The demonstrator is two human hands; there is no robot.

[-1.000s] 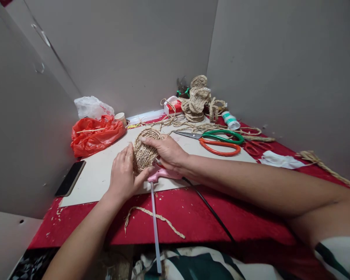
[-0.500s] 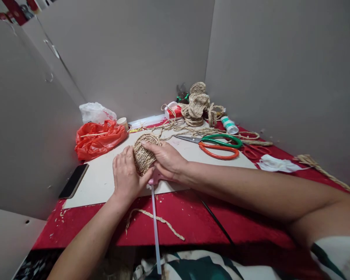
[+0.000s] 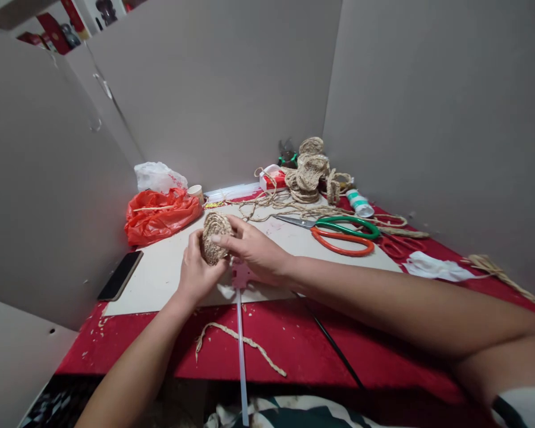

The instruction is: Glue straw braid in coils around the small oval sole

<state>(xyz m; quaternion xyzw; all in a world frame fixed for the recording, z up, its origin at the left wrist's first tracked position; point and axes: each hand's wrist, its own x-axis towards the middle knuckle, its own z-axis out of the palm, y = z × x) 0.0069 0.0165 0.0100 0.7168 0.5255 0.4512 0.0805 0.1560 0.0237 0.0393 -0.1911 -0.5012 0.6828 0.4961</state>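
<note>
Between my two hands is a coiled straw-rope piece (image 3: pixel 216 233), tilted so its rounded face shows. My left hand (image 3: pixel 198 267) is closed around its left and lower side. From the right, my right hand (image 3: pixel 249 246) grips it, thumb on the face and fingers behind the edge. Below them a pink glue gun (image 3: pixel 241 273) lies on the white board, partly hidden by my right hand. A long translucent glue stick (image 3: pixel 241 345) sticks out of it toward me, crossing over a loose piece of braided cord (image 3: pixel 261 349).
Large scissors (image 3: pixel 343 235) with green and orange handles lie on the white board (image 3: pixel 160 285). Behind are coiled rope pieces (image 3: pixel 310 172) and loose cord. A red plastic bag (image 3: pixel 163 217) and a phone (image 3: pixel 121 275) sit left. A black cable (image 3: pixel 334 345) crosses the red cloth. Grey panels enclose the table.
The coiled piece has been turned, so it looks narrower. My right thumb has shifted down onto its face, and more of the glue gun shows. The camera view has shifted slightly.
</note>
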